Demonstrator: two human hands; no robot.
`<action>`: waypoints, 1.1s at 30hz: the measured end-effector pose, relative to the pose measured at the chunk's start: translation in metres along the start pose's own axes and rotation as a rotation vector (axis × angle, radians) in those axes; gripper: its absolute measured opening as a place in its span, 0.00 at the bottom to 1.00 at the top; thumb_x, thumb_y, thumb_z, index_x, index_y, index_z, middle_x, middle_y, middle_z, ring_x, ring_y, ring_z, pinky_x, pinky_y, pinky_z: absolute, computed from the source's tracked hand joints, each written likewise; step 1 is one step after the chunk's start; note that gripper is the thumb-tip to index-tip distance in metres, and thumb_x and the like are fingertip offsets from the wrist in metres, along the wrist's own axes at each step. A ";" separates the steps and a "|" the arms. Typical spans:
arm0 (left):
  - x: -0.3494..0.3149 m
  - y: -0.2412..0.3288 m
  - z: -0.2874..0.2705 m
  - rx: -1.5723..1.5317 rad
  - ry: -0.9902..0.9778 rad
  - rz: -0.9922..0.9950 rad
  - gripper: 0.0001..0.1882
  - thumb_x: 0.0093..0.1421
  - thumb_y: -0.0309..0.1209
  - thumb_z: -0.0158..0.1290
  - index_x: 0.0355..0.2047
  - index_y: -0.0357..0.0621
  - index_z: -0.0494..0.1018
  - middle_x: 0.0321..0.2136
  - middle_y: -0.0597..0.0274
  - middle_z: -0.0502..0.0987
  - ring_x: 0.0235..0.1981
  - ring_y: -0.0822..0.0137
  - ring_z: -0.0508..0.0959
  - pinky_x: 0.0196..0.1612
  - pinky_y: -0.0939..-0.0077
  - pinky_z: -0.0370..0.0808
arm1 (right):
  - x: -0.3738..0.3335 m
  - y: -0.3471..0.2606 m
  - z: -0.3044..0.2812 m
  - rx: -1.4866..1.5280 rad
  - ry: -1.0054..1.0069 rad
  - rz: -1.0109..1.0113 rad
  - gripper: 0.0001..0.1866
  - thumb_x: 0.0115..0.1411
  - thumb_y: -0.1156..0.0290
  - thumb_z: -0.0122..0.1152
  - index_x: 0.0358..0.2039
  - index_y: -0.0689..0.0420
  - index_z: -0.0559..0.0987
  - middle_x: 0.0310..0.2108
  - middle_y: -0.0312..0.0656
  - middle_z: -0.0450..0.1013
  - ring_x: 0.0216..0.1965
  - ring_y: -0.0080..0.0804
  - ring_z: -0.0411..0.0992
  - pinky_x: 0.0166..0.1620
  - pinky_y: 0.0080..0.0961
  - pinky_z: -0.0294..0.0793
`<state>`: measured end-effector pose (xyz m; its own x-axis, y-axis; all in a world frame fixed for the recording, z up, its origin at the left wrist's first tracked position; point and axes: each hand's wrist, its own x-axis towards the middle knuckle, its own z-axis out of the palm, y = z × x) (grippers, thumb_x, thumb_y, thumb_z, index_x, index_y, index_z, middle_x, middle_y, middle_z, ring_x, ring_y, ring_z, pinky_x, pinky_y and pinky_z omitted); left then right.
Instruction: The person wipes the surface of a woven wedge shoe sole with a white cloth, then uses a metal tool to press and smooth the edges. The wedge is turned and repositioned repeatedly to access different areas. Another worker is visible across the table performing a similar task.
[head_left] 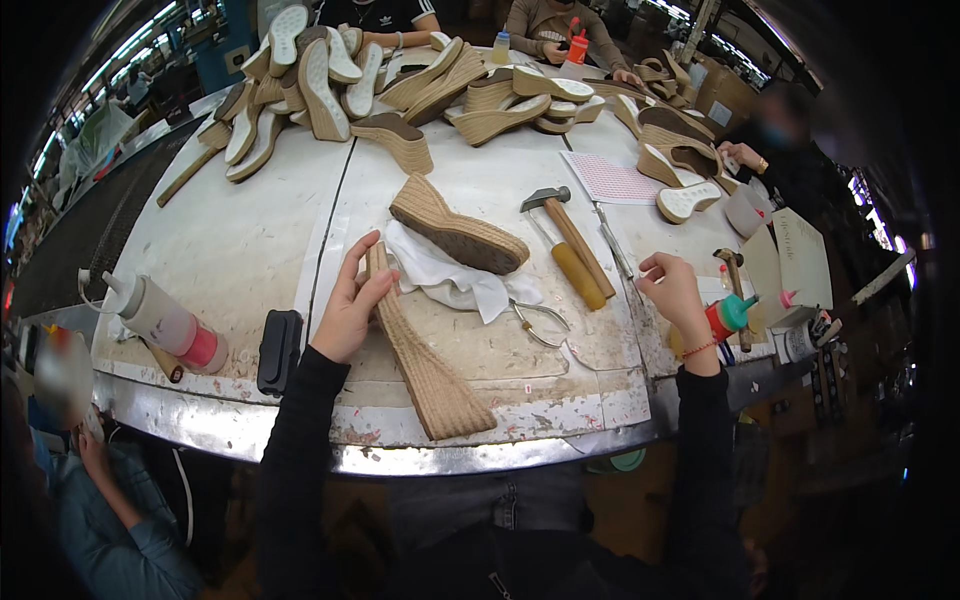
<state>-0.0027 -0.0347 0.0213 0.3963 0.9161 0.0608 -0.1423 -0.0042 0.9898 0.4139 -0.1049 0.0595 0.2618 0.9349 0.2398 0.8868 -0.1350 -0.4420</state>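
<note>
My left hand (pixel 348 308) grips a woven jute wedge sole (pixel 425 365) by its thin toe end. The thick heel end points toward me and rests near the table's front edge. To the right, my right hand (pixel 675 295) hovers over the table with its fingers loosely curled, thumb and forefinger apart. Nothing shows between them. Beyond the held sole, another wedge sole (pixel 460 232) with a dark brown underside lies on a crumpled white cloth (pixel 450 278). Metal pincers (pixel 540 325) lie beside the cloth. A hammer (pixel 575 240) and a yellow-brown handled tool (pixel 578 278) lie between cloth and right hand.
Wedge soles (pixel 325 90) are heaped along the far side. A squeeze bottle (pixel 165 320) and black case (pixel 280 350) stand at left. At right are a green-capped red bottle (pixel 730 315), a second hammer (pixel 732 280) and a box (pixel 800 260). Co-workers sit around the table.
</note>
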 end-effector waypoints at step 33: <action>-0.003 0.003 0.016 0.276 -0.008 0.242 0.26 0.53 0.32 0.51 0.54 0.45 0.65 0.50 0.54 0.67 0.59 0.54 0.57 0.62 0.65 0.50 | -0.062 -0.171 0.097 1.168 -0.408 -0.435 0.09 0.51 0.87 0.54 0.24 0.61 0.65 0.30 0.44 0.69 0.40 0.37 0.75 0.48 0.31 0.75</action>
<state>0.0101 -0.0441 0.0265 0.3888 0.8721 0.2971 0.0168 -0.3292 0.9441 0.2091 -0.1083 0.0360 -0.2765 0.8886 0.3659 -0.0356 0.3710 -0.9280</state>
